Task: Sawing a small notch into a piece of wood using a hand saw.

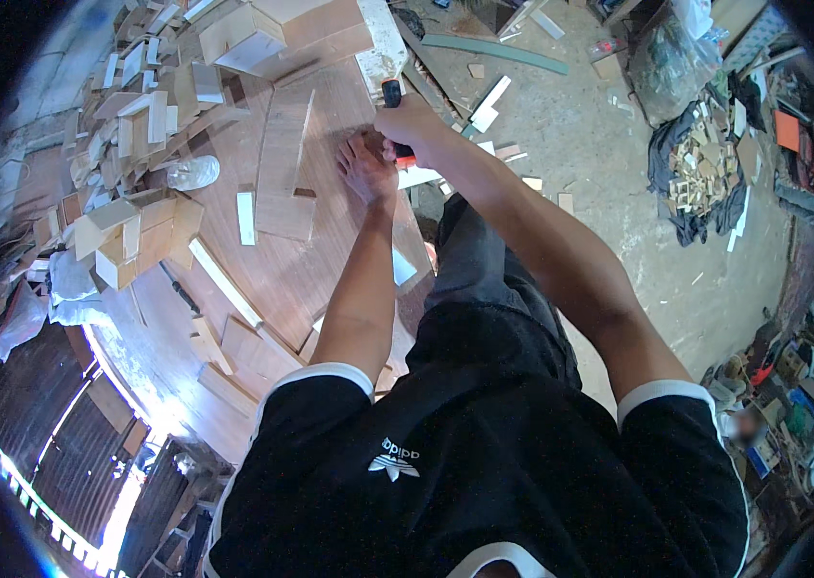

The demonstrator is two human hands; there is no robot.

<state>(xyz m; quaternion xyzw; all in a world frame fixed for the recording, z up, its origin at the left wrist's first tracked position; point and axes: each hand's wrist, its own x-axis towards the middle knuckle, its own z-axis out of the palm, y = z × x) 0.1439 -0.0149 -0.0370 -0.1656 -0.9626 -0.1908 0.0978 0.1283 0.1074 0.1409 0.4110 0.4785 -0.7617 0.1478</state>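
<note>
My right hand (413,123) grips the black and red handle of a hand saw (383,48), whose pale blade runs away toward the top of the view. My left hand (366,170) rests flat, fingers spread, on the wooden tabletop (282,270) just left of the saw handle. A long light wooden board (286,159) stands on edge right beside my left hand. Both forearms reach up from my black shirt at the bottom of the view.
Stacks of wood offcuts and small boxes (137,231) crowd the left side of the table. A large wooden box (277,34) sits at the far end. The concrete floor (619,222) on the right holds scraps, a dark cloth with wood pieces (700,169) and tools.
</note>
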